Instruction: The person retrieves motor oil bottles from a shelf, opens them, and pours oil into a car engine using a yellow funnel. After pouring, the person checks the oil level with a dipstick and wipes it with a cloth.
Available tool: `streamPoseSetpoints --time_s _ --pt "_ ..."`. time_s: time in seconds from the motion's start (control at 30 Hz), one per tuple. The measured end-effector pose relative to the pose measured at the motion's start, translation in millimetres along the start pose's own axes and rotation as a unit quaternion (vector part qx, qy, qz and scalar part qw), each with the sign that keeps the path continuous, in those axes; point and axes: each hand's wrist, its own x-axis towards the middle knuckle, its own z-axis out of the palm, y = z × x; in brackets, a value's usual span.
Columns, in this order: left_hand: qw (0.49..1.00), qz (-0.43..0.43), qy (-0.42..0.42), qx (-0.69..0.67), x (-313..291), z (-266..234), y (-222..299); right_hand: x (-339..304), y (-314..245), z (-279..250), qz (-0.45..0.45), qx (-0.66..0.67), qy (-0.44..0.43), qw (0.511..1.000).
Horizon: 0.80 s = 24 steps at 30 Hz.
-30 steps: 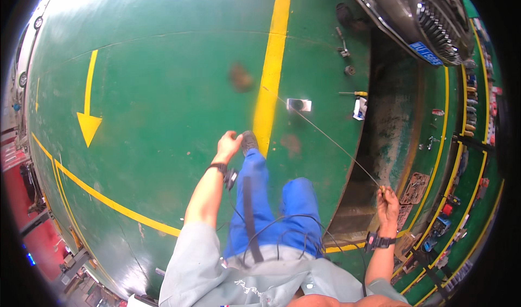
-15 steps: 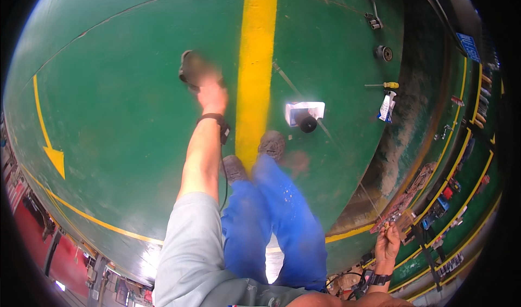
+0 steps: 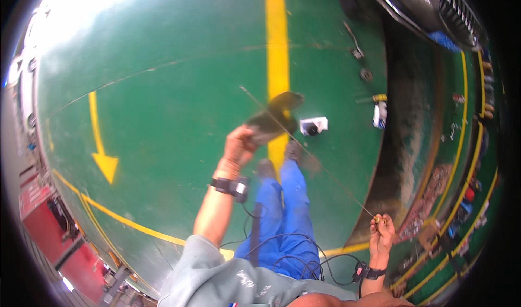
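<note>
My left hand (image 3: 239, 146) is closed on a dark grey rag (image 3: 267, 125), which hangs out past my fingers and is blurred by motion. At the lower right, my right hand (image 3: 382, 232) pinches the small yellowish end of a dipstick (image 3: 331, 175). Its long thin rod slants up and left across the view to a tip beyond the rag. The rod crosses the rag in the picture; whether they touch I cannot tell. Just right of the rag, a small open white box (image 3: 322, 123) lies on the floor with a black round part (image 3: 311, 129) by it.
On the green floor to the right are a ratchet handle (image 3: 356, 52), a round metal filter (image 3: 366, 75), a yellow-handled screwdriver (image 3: 379, 97) and a white-and-blue pack (image 3: 380, 115). Beyond them runs a dark pit (image 3: 399, 139). A car front (image 3: 412, 3) juts in upper right. Cables (image 3: 293, 236) cross my legs.
My left hand has come back nearer and rightward with the rag, toward the rod. My right hand still holds the dipstick. The view has shifted, showing more of the car.
</note>
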Motion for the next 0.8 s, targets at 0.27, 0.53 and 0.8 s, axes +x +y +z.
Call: streamPoseSetpoints --time_s 0.27,0.53,0.8 --pt "0.947 0.138 -0.272 -0.106 -239.7 165.0 78.4 -71.3 -45.4 1.3 -0.149 -0.06 -0.144 0.976" --pt "0.85 0.27 -0.425 -0.152 -406.9 147.7 128.5 -104.2 -92.1 71.7 -0.238 -0.084 -0.288 0.924" --pt "0.831 0.52 -0.188 -0.058 -480.8 64.2 80.3 -164.5 -102.9 108.7 -0.225 -0.118 -0.411 0.876"
